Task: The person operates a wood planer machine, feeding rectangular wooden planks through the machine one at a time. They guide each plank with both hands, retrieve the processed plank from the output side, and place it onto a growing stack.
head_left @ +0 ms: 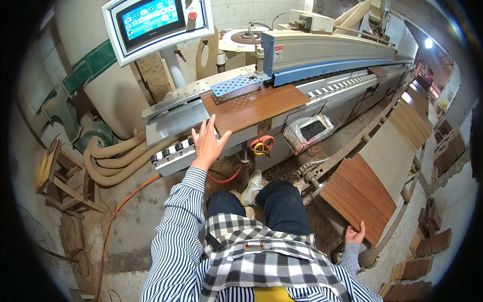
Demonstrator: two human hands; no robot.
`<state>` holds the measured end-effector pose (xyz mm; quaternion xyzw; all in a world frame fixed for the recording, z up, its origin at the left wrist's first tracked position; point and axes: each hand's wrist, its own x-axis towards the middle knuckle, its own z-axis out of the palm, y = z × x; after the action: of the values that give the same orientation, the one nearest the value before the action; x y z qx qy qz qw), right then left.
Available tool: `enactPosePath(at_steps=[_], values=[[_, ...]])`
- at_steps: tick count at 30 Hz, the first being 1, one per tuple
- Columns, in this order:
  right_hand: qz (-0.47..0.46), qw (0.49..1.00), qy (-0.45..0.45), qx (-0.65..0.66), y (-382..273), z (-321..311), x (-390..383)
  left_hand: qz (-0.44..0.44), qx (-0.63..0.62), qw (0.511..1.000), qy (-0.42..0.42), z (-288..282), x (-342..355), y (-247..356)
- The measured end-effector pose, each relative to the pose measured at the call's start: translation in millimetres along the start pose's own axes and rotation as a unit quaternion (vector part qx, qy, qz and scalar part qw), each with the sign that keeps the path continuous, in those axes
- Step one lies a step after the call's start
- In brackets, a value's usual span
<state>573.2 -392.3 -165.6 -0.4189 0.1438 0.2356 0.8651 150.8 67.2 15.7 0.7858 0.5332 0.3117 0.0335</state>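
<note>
Seemingly partway: one brown panel (pixel 256 106) on the machine (pixel 332 54), wide-spread left hand (pixel 206 144) at its edge, not gripping; second panel (pixel 359 196), not yet aboard, right of the machine, half-curled right hand (pixel 354 233) at its edge, grip unclear.

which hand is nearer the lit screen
Left. The left hand is below the lit screen, at a brown panel; the right hand is farther off, lower right, at another brown panel.
</note>
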Motion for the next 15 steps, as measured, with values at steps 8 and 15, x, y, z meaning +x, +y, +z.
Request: enactPosePath(at_steps=[8,15], values=[[0.061,0.989,-0.135,-0.007,0.1,-20.7,-21.4,0.052,-0.178,0.981,0.059,-22.4,-48.1,-17.7],[0.150,0.923,-0.345,-0.075,28.5,81.6,-52.1,0.008,-0.216,0.976,0.029,-62.7,-133.8,-1.6]])
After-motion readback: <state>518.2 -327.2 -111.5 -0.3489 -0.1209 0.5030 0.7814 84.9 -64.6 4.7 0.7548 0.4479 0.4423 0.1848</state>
